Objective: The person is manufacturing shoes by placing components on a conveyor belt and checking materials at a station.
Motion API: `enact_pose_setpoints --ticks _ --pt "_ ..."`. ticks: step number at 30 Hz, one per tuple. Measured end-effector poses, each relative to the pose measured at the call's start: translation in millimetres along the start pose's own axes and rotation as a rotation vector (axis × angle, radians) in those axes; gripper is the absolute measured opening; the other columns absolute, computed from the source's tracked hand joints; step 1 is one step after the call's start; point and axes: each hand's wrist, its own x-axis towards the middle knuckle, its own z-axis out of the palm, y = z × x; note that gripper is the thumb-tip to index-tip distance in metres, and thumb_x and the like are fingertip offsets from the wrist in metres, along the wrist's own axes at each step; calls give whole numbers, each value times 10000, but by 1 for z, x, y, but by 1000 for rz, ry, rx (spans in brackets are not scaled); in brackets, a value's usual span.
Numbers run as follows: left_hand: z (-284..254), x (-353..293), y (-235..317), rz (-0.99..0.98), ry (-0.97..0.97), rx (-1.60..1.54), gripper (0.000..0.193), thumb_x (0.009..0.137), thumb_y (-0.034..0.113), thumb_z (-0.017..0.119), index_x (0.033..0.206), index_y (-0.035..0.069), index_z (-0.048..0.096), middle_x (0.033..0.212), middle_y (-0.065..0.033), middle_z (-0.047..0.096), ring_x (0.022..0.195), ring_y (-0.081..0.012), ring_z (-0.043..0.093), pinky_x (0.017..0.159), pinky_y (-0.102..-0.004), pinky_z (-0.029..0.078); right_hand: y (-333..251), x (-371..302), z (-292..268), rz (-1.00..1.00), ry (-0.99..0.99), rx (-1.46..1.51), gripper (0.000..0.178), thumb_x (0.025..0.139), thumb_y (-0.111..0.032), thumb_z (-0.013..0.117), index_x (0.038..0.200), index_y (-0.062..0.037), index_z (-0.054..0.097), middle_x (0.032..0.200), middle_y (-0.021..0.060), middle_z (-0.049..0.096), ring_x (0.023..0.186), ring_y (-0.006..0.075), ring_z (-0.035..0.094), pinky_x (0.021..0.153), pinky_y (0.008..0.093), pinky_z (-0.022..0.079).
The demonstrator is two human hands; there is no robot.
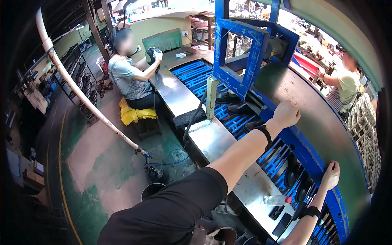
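My left hand (287, 114) is closed, knuckles up, above the edge of a raised shelf (318, 116) with a blue frame. Its fingertips are turned away, so anything inside the grip is hidden. Closer to me, my right hand (331, 175) has its fingers curled at the blue rail (306, 153) along that shelf; whatever it holds is not visible. Below both arms runs a conveyor of blue slats (195, 75). Black shoes lie on it, among them one shoe (240, 108) beyond my left wrist and another shoe (291, 171) between my forearms.
A metal ledge (212, 139) borders the conveyor, carrying a clear bottle (277, 200) with a red cap and a dark phone (281, 224). A blue metal frame (241, 61) rises ahead. One co-worker (128, 69) sits at the far left, another person (345, 83) is across the shelf.
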Motion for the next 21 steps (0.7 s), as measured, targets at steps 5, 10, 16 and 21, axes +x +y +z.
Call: enact_pose_setpoints --ticks 5,10,16,21 --pt "3 -1 3 -7 30 -15 175 730 180 583 640 48 653 667 -131 640 722 -311 622 679 -439 520 1 0 -5 26 -30 -29 210 946 -253 502 917 -108 652 917 82 672 792 302 642 666 406 496" --pt "7 -2 2 -20 28 -11 162 718 172 584 638 50 654 667 -122 642 718 -307 620 676 -432 518 5 0 -3 0 -24 -35 210 949 -263 500 919 -119 651 922 81 674 787 303 642 664 404 496" --pt "7 -1 1 -14 29 -21 160 716 174 581 639 53 653 687 -117 650 734 -302 620 682 -431 516 5 0 -5 7 -35 -42 213 953 -273 495 937 -132 654 925 79 678 792 304 645 663 409 498" --pt "5 -1 3 -8 38 -26 170 717 179 580 631 48 645 690 -120 651 729 -305 619 685 -438 515 11 2 -2 21 -47 -49 222 957 -284 490 963 -143 661 941 80 682 800 305 649 665 411 503"
